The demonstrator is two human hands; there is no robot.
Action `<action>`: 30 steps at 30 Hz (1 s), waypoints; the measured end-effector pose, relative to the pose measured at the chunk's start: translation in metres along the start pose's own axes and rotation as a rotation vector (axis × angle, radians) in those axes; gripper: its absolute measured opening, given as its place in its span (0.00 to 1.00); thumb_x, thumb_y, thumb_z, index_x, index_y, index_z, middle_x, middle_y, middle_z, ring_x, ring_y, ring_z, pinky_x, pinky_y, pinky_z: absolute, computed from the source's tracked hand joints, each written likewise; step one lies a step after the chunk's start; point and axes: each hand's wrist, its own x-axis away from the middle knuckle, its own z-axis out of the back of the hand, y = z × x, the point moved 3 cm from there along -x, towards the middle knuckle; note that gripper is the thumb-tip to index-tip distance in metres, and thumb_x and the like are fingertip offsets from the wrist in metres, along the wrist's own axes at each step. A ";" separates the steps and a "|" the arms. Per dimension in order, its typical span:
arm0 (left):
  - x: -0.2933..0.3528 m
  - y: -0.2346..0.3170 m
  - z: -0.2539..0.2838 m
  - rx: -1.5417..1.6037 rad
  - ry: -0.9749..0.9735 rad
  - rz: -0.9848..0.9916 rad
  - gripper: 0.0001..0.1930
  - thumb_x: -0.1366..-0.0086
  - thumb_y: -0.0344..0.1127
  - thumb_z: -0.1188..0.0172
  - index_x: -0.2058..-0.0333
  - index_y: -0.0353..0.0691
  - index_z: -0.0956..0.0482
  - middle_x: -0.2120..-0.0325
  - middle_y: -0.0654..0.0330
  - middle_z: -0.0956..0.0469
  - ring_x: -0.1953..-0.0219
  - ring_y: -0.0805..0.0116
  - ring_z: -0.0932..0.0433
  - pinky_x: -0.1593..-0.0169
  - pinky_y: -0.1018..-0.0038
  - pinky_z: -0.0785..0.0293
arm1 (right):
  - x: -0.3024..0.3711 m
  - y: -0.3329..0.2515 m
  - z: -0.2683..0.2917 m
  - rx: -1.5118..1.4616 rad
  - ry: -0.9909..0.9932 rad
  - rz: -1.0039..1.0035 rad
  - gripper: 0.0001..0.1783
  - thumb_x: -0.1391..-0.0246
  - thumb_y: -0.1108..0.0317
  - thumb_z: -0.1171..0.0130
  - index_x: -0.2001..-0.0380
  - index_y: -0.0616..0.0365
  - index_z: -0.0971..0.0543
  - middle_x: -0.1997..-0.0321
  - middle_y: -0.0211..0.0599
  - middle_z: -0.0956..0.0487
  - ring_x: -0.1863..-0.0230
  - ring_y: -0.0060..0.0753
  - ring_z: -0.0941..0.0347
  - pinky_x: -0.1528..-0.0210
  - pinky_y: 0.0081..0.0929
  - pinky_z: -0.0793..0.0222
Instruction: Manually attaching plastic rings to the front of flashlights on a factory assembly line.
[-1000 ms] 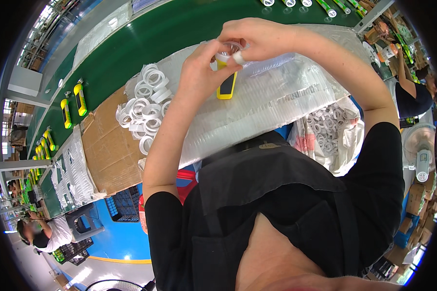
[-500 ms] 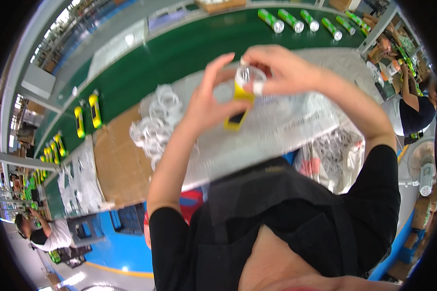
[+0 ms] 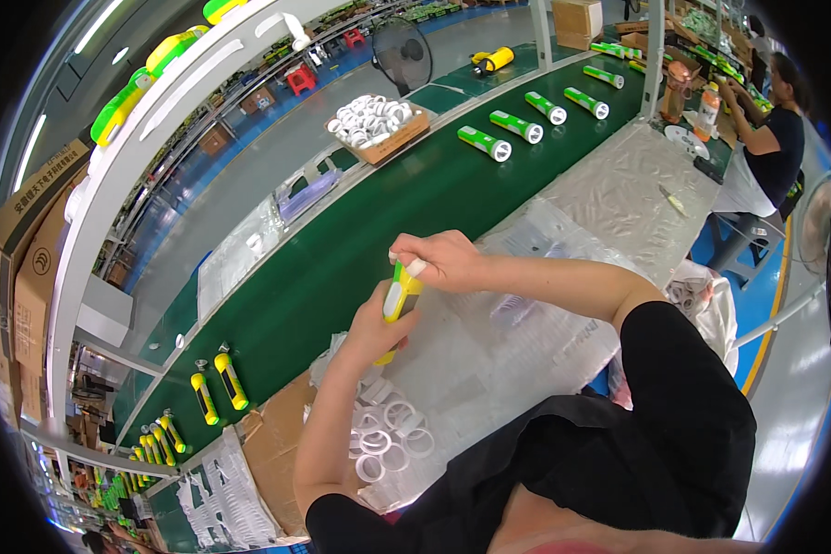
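Left hand (image 3: pixel 376 325) grips the lower body of a yellow-and-green plastic flashlight (image 3: pixel 399 297), held upright over the plastic-covered bench (image 3: pixel 609 198); right hand (image 3: pixel 443 260) is closed on its top end, directly above along the long axis

four green-and-white torches (image 3: pixel 484 143) lie in a row on the green belt (image 3: pixel 342 258), with more too far off to count. two yellow handles (image 3: pixel 217 383) lie nearer. one torch body (image 3: pixel 399 297) is held. white rings (image 3: pixel 383 439) form a heap, uncountable.
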 end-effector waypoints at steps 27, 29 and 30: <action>0.009 -0.152 0.103 0.001 0.731 -0.282 0.24 0.32 0.27 0.47 0.38 0.37 0.36 0.45 0.55 0.29 0.46 0.68 0.29 0.42 0.73 0.34 | -0.009 0.056 -0.062 -0.714 -0.118 -0.484 0.27 0.43 0.52 0.41 0.50 0.63 0.25 0.59 0.37 0.21 0.57 0.28 0.25 0.55 0.27 0.27; 0.007 -0.085 0.041 0.094 0.544 -0.383 0.24 0.31 0.27 0.47 0.37 0.37 0.37 0.43 0.57 0.31 0.45 0.68 0.30 0.42 0.75 0.35 | 0.002 0.023 -0.059 -0.802 -0.124 -0.602 0.45 0.50 0.38 0.37 0.42 0.66 0.32 0.56 0.39 0.23 0.55 0.28 0.26 0.54 0.25 0.28; 0.012 -0.056 0.012 0.095 0.432 -0.371 0.25 0.31 0.28 0.47 0.36 0.38 0.39 0.43 0.57 0.31 0.46 0.69 0.30 0.42 0.75 0.34 | 0.010 0.014 -0.057 -0.862 -0.099 -0.632 0.41 0.45 0.42 0.40 0.40 0.65 0.34 0.51 0.41 0.24 0.51 0.31 0.26 0.48 0.28 0.28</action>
